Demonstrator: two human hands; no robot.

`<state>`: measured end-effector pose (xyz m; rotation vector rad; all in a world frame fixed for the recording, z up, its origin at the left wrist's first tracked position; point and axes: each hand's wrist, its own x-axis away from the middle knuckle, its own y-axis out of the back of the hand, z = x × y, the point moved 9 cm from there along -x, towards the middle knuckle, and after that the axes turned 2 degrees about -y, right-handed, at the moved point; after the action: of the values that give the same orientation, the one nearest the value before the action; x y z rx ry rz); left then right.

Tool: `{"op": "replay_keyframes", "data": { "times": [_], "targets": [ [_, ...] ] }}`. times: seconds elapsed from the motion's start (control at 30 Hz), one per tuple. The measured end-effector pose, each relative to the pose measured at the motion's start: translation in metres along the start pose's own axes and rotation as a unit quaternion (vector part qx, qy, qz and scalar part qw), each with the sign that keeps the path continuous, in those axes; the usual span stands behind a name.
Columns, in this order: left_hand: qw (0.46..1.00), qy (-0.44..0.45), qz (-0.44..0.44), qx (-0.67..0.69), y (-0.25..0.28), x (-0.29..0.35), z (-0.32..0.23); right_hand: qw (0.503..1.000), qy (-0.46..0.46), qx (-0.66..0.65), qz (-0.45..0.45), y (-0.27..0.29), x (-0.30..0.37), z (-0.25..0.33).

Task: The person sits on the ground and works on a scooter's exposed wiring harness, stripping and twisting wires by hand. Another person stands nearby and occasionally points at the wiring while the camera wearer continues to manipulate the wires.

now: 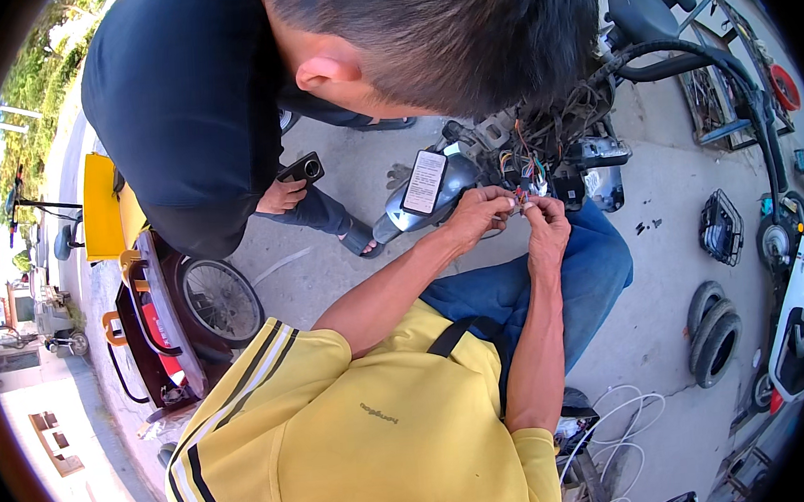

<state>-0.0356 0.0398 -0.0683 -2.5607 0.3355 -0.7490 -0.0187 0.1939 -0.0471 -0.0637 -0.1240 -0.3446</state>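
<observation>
My left hand (pixel 483 213) and my right hand (pixel 548 227) meet over the exposed front of a partly dismantled scooter. The fingertips of both are pinched on thin coloured wires (pixel 521 194); which strand each hand grips is too small to tell. Beyond my fingers, more wires and a pale connector (pixel 536 177) come out of the dark frame. To the left of my hands a phone with a lit screen (pixel 424 182) lies on the scooter's silver-grey body panel (pixel 458 181).
Another person (pixel 191 107) leans in close from the far left, a dark phone (pixel 301 170) in one hand. At left stands a dark red vehicle (pixel 163 330) with a spoked wheel. On the right lie tyres (pixel 716 342), a black wire basket (pixel 721 227) and a white hose (pixel 628 412).
</observation>
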Motion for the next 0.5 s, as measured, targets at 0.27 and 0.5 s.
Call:
{"op": "replay_keyframes", "data": {
  "times": [0.27,0.5],
  "targets": [
    [1.000,0.002,0.001,-0.001,0.0023,-0.0015,0.0010,1.000,0.002,0.031,0.001,-0.0024,0.0001,0.0041],
    [1.000,0.004,0.006,0.001,0.0040,-0.0035,0.0022,1.000,0.005,0.029,0.003,-0.0036,-0.0009,0.0019]
  ]
}}
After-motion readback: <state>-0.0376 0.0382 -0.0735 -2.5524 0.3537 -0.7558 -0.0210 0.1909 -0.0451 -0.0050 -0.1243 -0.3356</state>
